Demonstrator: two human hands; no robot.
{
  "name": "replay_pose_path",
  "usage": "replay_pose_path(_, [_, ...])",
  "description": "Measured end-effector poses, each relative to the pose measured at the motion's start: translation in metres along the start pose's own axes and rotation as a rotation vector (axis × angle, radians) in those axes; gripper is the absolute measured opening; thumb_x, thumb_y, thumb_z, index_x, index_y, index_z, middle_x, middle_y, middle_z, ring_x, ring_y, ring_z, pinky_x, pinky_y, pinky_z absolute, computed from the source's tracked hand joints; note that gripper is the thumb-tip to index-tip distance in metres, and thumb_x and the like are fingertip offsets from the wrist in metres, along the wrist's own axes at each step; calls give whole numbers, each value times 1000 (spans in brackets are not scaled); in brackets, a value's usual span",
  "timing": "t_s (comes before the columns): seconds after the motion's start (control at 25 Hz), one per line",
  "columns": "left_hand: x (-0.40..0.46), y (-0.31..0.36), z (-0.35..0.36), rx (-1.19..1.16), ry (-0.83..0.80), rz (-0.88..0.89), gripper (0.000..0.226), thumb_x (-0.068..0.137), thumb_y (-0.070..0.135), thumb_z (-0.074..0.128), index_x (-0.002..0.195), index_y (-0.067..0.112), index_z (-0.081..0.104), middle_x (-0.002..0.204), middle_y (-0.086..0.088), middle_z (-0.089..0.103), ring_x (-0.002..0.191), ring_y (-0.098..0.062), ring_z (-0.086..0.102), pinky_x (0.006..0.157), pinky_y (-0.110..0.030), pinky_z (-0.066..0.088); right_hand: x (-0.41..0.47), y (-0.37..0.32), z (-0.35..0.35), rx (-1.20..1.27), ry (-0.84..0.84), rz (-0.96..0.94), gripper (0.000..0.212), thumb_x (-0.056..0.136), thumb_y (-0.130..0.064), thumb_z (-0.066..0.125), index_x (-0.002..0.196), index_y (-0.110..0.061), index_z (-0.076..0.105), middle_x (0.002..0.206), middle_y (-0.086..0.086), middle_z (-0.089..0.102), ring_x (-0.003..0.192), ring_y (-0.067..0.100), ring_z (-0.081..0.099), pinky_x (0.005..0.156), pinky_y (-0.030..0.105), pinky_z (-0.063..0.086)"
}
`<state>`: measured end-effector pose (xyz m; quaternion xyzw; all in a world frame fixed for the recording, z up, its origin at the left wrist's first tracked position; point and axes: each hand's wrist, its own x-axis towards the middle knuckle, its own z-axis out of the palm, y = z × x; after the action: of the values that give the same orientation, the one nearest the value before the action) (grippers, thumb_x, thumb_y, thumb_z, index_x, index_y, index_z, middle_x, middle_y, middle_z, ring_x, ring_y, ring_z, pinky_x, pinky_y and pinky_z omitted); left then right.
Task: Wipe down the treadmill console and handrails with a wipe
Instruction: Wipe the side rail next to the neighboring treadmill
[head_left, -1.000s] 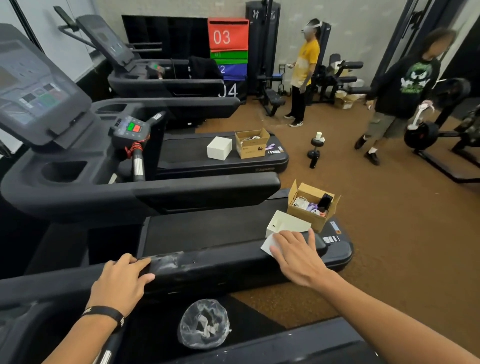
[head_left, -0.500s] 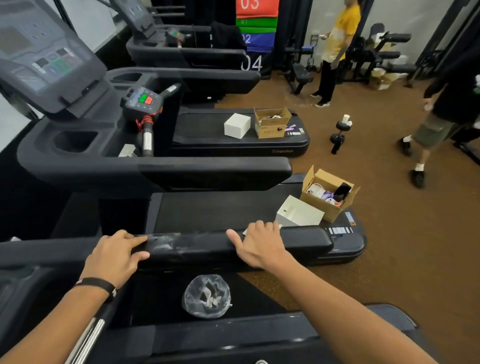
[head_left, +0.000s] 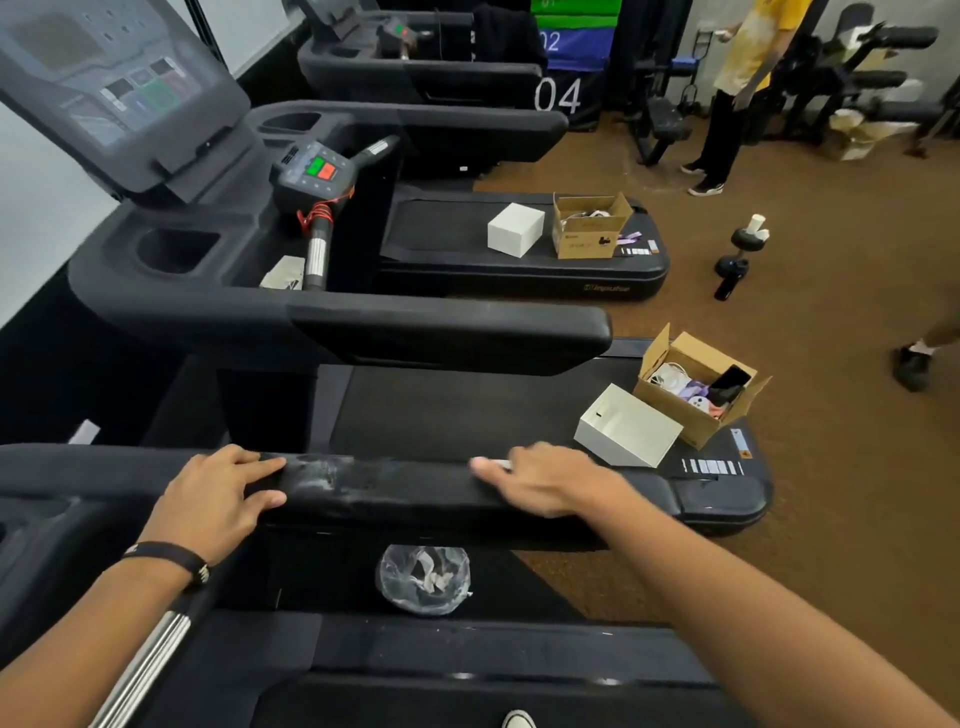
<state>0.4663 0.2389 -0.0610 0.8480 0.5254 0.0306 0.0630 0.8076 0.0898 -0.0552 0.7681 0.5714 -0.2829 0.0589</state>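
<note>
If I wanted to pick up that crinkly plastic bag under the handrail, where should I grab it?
Probably from above, pinching the crumpled rim of the plastic bag. It sits open-mouthed and upright below the handrail, and its thin, wrinkled sides would likely collapse if squeezed, so gather the loose top edge.

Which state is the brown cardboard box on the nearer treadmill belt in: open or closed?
Open. The cardboard box has its flaps raised, and cables and a dark phone-like item show inside.

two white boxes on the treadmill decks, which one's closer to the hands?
The white box beside the open cardboard box holding a phone, on the nearer deck just beyond the right hand. The other white box sits one treadmill farther away.
</note>
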Motion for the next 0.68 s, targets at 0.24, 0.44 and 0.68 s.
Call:
replay_pose_path(0.24, [0, 7, -2, -1, -32, -40, 41, 82, 34, 74, 122, 29, 67, 119, 1, 62, 110, -29, 54, 91, -45, 46, -22, 67, -13, -21, -64, 85, 83, 86, -84, 8, 101, -21, 59, 123, 13, 63, 107, 28, 60, 94, 44, 45])
replay_pose_path(0.44, [3, 13, -6, -21, -41, -57, 42, 81, 32, 75, 122, 27, 67, 118, 2, 62, 110, -28, 54, 91, -43, 45, 9, -11, -4, -21, -55, -88, 91, 85, -87, 22, 124, -12, 57, 134, 14, 58, 119, 35, 56, 93, 45, 44])
replay_pose_path(0.68, [-1, 14, -7, -27, -31, -40, 42, 84, 36, 71, 125, 29, 64, 120, 4, 59, 113, -23, 51, 90, -40, 47, 27, -122, 41, -232, 215, -361, 105, 87, -82, 19, 146, 5, 29, 140, 21, 43, 124, 40, 43, 109, 51, 32])
